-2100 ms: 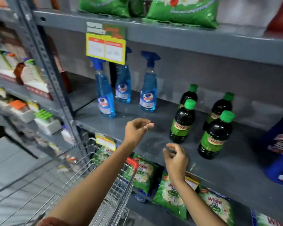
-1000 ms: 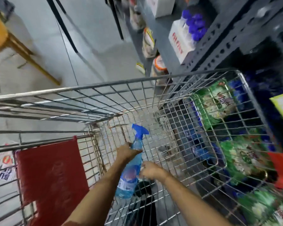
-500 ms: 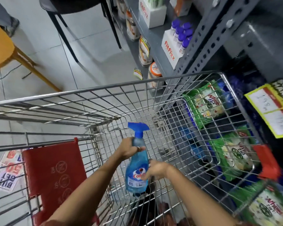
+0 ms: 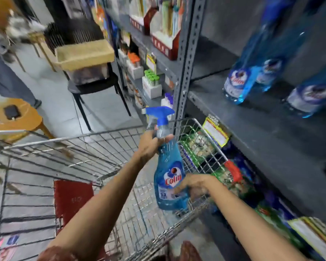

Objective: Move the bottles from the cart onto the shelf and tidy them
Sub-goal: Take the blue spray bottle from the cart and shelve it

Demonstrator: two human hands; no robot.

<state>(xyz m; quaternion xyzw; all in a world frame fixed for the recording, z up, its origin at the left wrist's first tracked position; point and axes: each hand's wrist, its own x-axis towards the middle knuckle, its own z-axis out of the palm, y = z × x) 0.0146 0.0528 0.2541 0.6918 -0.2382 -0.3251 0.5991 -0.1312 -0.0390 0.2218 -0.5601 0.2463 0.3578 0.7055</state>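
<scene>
Holding a blue spray bottle (image 4: 168, 172) up above the wire cart (image 4: 94, 142), upright with a slight tilt, base leaning toward the right. Left hand (image 4: 151, 146) wrapped around the neck just under the blue trigger head, grip pressed closed on the bottle, a ring showing on one finger. Right hand (image 4: 195, 186) cupped at the lower right side of the bottle by the label, fingers curled against the base; grip closed on the same bottle, though how firmly cannot be told. Red lettering on a white patch of the label, facing the camera. Bottle raised clear of the cart basket, level with its far rim and just left of the grey metal shelf (image 4: 252, 117). Standing on that shelf to the upper right, three more blue spray bottles (image 4: 239, 80), blurred, close together near the back. Fixed to the shelf's front edge, a yellow price tag (image 4: 215, 131). Below the shelf, green packets (image 4: 198, 146) seen through the cart mesh. Inside the cart, a red flap (image 4: 72, 198) at the near left. Farther left on the tiled floor, a black chair carrying a woven basket (image 4: 83, 55), and a round wooden stool (image 4: 17, 115). Much of the scene smeared by motion.
</scene>
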